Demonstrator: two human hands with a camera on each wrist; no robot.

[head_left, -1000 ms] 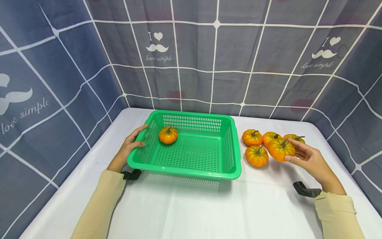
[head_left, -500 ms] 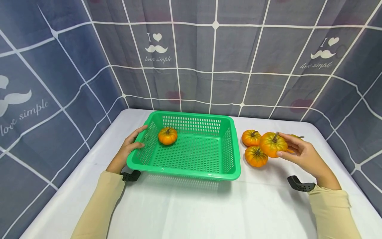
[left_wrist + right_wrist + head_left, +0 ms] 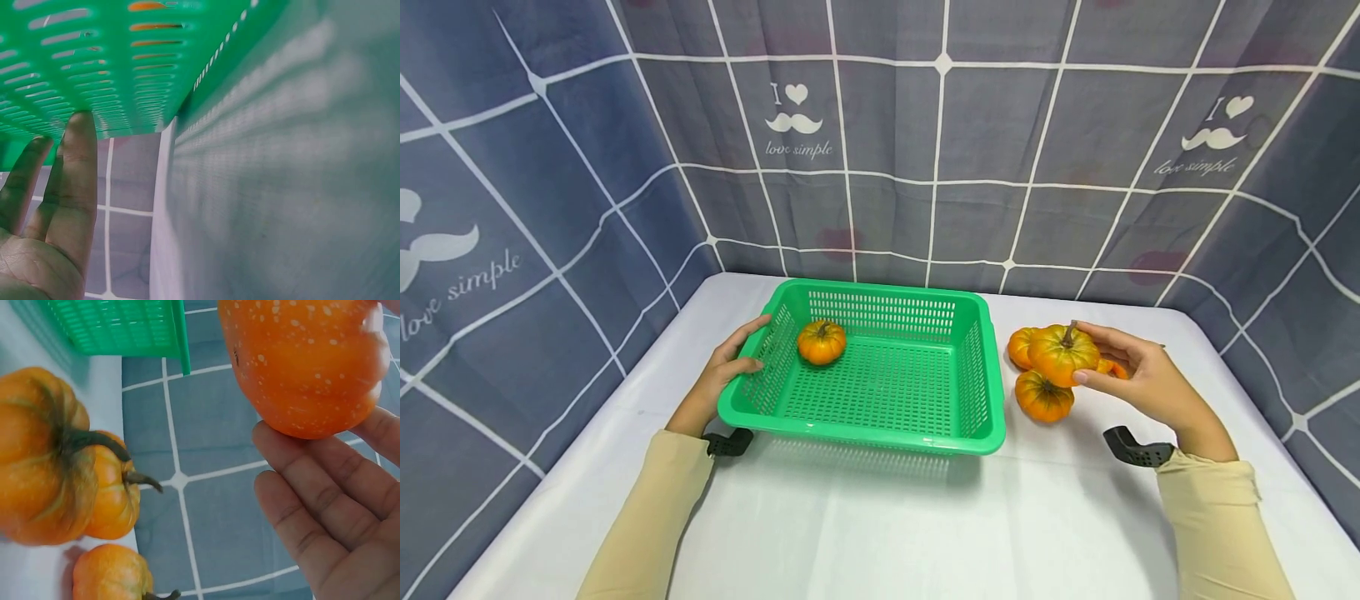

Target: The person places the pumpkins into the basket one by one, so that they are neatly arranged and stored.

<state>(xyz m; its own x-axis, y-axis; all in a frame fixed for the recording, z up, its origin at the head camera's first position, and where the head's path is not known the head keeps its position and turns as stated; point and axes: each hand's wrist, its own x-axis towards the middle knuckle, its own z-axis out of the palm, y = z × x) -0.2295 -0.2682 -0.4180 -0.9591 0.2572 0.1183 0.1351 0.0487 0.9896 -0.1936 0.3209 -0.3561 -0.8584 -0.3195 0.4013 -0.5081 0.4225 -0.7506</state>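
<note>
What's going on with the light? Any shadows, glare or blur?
Head view: soft shadow on the white tablecloth in front of the green basket, glints on its front rim; left wrist view: dim, with blurred light streaks across the tablecloth; right wrist view: pale glare on the right side of the held pumpkin.

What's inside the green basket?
One orange pumpkin sits in the green basket, near its left end. The pumpkin covers the patch beneath it, and the front rim hides the near wall's inside.

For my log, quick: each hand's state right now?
Left hand: holding the rectangular green perforated plastic basket.
Right hand: holding a round, ribbed orange pumpkin.
</note>
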